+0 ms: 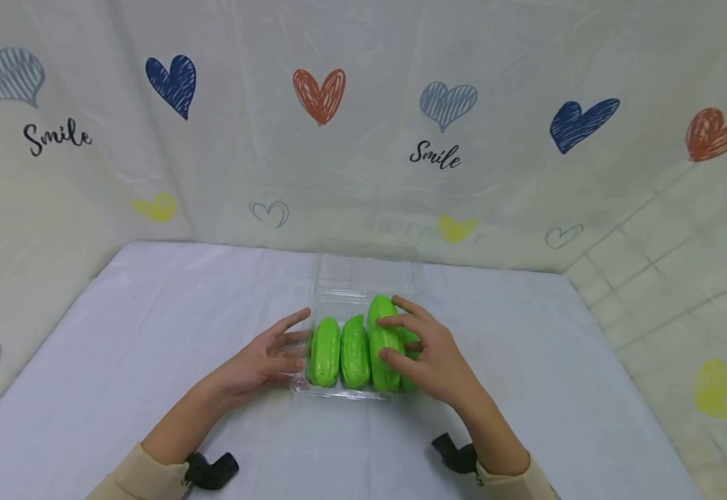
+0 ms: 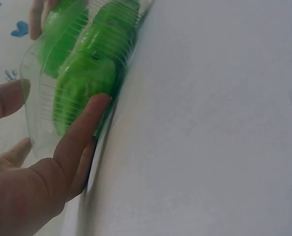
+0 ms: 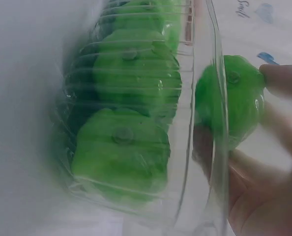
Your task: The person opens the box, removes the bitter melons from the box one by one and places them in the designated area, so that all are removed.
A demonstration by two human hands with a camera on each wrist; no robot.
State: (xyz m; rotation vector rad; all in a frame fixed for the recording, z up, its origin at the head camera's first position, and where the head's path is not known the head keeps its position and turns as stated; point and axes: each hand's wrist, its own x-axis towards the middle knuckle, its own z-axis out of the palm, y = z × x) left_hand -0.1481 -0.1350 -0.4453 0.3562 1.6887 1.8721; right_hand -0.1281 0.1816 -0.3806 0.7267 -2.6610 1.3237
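My right hand (image 1: 428, 354) holds a bright green cucumber (image 1: 382, 373) between thumb and fingers, over a clear plastic clamshell box (image 1: 338, 394). In the right wrist view this held cucumber (image 3: 232, 101) is above the box rim. Inside the box lie a cucumber (image 1: 324, 353) at the left, another cucumber (image 1: 355, 353) beside it, and one more (image 1: 410, 339) partly hidden under my right hand. My left hand (image 1: 263, 364) is at the box's left side with fingers spread; in the left wrist view a finger (image 2: 82, 130) rests along its clear wall.
The clear lid (image 1: 366, 274) stands open at the back of the box. A white cloth (image 1: 182, 333) covers the table. Behind it hangs a pale sheet (image 1: 369, 173) printed with hearts. Black angled pieces (image 1: 213, 472) sit at both wrists.
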